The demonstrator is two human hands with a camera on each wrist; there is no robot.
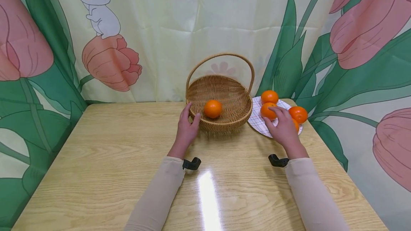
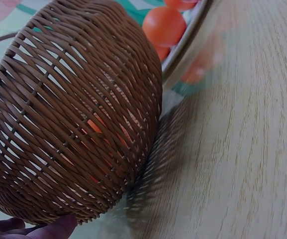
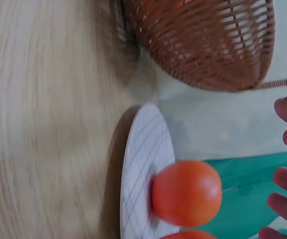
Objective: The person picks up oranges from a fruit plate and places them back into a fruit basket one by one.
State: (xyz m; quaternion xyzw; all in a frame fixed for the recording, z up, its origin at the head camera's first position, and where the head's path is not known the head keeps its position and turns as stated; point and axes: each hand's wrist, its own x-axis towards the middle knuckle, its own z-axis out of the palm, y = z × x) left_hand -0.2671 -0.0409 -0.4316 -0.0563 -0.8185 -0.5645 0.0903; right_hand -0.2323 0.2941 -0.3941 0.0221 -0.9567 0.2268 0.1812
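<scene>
A wicker basket (image 1: 224, 126) with a tall arched handle stands tilted toward me, one orange (image 1: 213, 109) inside it. My left hand (image 1: 187, 126) holds the basket's left side, thumb at the front rim and fingers along the edge. In the left wrist view, its fingertips (image 2: 58, 228) meet the basket's weave (image 2: 78, 109). Over a plate (image 1: 257, 117) to the right, my right hand (image 1: 284, 127) hovers with fingers spread and grasps nothing. Close under its fingertips lies an orange (image 1: 267, 111). Several oranges are on the plate, one partly hidden by the hand.
The wooden table (image 1: 106, 152) extends to the left and front. A printed curtain (image 1: 167, 45) with tulips and a rabbit hangs behind it and at both sides. The plate sits near the table's right edge, right beside the basket.
</scene>
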